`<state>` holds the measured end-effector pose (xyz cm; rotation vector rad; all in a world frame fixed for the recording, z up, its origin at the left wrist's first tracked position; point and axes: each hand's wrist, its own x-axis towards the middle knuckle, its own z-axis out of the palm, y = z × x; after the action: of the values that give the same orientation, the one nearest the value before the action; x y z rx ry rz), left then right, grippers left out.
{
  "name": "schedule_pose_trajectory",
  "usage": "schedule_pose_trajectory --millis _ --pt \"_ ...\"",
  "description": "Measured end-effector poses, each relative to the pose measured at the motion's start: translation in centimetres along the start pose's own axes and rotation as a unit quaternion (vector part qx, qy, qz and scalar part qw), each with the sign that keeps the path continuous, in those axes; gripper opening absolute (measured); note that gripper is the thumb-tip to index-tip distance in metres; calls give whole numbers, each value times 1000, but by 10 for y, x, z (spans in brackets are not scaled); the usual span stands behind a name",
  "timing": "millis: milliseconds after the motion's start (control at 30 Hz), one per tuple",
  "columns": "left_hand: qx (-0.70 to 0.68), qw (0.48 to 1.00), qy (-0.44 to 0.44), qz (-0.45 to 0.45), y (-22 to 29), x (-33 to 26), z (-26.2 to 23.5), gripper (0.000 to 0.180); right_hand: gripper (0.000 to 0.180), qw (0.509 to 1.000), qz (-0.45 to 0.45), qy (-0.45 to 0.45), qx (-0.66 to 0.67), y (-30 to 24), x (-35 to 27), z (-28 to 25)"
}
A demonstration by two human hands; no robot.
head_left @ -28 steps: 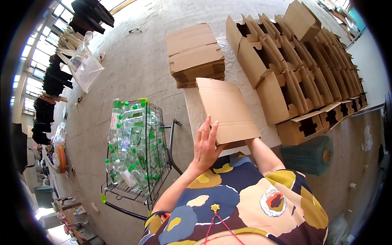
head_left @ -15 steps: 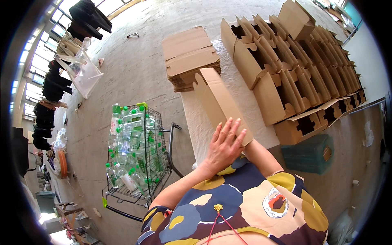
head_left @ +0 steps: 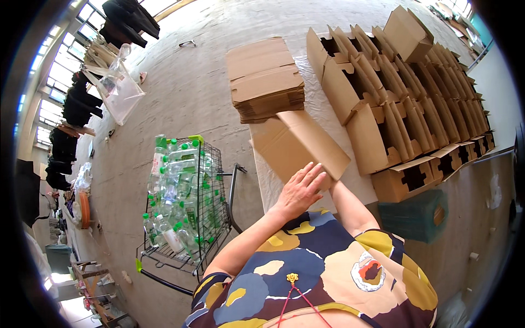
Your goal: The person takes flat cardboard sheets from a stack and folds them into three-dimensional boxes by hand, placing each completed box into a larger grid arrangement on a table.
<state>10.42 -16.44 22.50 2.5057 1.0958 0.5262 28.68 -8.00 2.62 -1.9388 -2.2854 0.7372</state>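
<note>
A partly folded brown cardboard box (head_left: 290,145) lies in front of me on the white-covered table (head_left: 261,183), its near end toward my body. Against that near end lies my left hand (head_left: 299,190), its fingers stretched out and pressed together, palm toward the cardboard. My right hand (head_left: 326,185) is at the same end of the box, mostly hidden behind the left hand and the cardboard; its fingers do not show clearly. Just beyond the box stands a stack of flat cardboard blanks (head_left: 260,65).
To the right, rows of folded open cardboard boxes (head_left: 404,109) fill the table, one box (head_left: 409,34) lying on top. A wire cart of green-capped plastic bottles (head_left: 183,202) stands to the left. A dark green bundle (head_left: 414,215) sits low at right.
The box has opened out: its left panel has swung outward and down, and its right side has widened. Both hands stay at its near end. The view has shifted slightly.
</note>
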Motion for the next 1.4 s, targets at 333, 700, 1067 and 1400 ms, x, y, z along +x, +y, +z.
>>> schedule_pose_trajectory --millis 333,700,1067,1400 --pt "-63 930 223 -284 -146 -21 -7 79 37 998 61 -27 -4 41 -17 3" --pt "-314 888 197 -272 -162 79 -15 82 37 997 75 -32 7 49 -21 -4" --pt "-401 873 221 -169 -111 113 -89 35 36 998 -27 1 50 -3 19 -29" --pt "-27 986 166 20 -27 28 -146 20 35 980 -30 -111 162 15 -60 31"
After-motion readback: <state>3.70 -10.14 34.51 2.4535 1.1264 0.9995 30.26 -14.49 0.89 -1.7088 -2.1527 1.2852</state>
